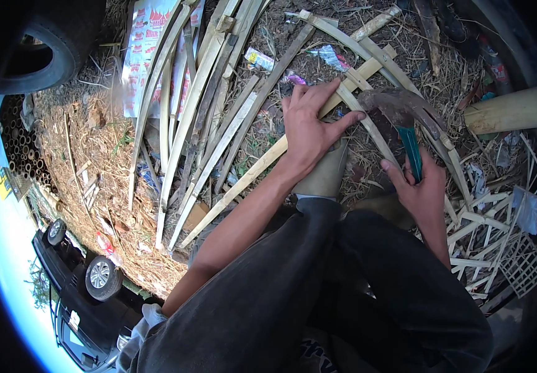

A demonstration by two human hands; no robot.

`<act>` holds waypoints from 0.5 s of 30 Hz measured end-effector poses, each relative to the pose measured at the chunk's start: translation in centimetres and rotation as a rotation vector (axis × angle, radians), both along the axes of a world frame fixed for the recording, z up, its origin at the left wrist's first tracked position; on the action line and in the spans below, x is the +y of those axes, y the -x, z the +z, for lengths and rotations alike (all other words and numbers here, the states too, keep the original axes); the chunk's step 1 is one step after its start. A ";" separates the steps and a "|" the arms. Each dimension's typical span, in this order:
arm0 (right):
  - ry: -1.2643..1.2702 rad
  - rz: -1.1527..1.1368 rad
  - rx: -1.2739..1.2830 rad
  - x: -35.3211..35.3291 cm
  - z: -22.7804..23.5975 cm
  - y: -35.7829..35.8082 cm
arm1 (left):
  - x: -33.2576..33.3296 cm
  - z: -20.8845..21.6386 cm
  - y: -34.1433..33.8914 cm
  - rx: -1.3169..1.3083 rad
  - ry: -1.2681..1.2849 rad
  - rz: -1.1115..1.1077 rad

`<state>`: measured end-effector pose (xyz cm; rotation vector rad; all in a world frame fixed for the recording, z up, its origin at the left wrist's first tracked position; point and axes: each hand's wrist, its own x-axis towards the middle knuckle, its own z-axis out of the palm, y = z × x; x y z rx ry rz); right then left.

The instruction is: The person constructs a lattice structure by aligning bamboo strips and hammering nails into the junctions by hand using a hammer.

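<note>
My left hand (309, 121) lies with fingers spread over a long pale bamboo strip (243, 182) that slants up to the right. Its thumb and forefinger tips touch a second bamboo strip (374, 133) crossing there. My right hand (422, 189) is closed round the green handle of a hammer (410, 149). The hammer's rusty brown head (393, 107) is over the crossed strips, right of my left thumb. Whether it touches them I cannot tell. Beneath my left wrist stands a thick pale cylindrical piece (324, 171), partly hidden by my arm.
Several long bamboo strips (184, 118) lie side by side at left, some over a printed sheet (138, 59). A thick bamboo piece (511, 110) and a lattice of thin slats (523, 264) are at right. A tyre (38, 53) stands upper left; a dark vehicle (79, 304) is lower left.
</note>
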<state>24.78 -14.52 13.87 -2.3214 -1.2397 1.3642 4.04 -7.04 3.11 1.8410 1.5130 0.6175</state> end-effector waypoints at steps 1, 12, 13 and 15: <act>-0.006 -0.004 -0.046 -0.5 -0.6 0.3 | 0.2 0.4 -0.1 -0.026 0.055 0.047; -0.015 -0.137 0.238 -5.2 -5.6 -3.8 | 0.9 1.2 2.9 0.012 0.349 -0.136; -0.027 -0.140 0.268 -5.2 -5.7 -4.1 | 1.6 0.6 3.1 -0.020 0.390 -0.173; -0.022 -0.232 0.300 -4.5 -4.4 -3.9 | 2.8 0.4 2.8 -0.036 0.403 -0.193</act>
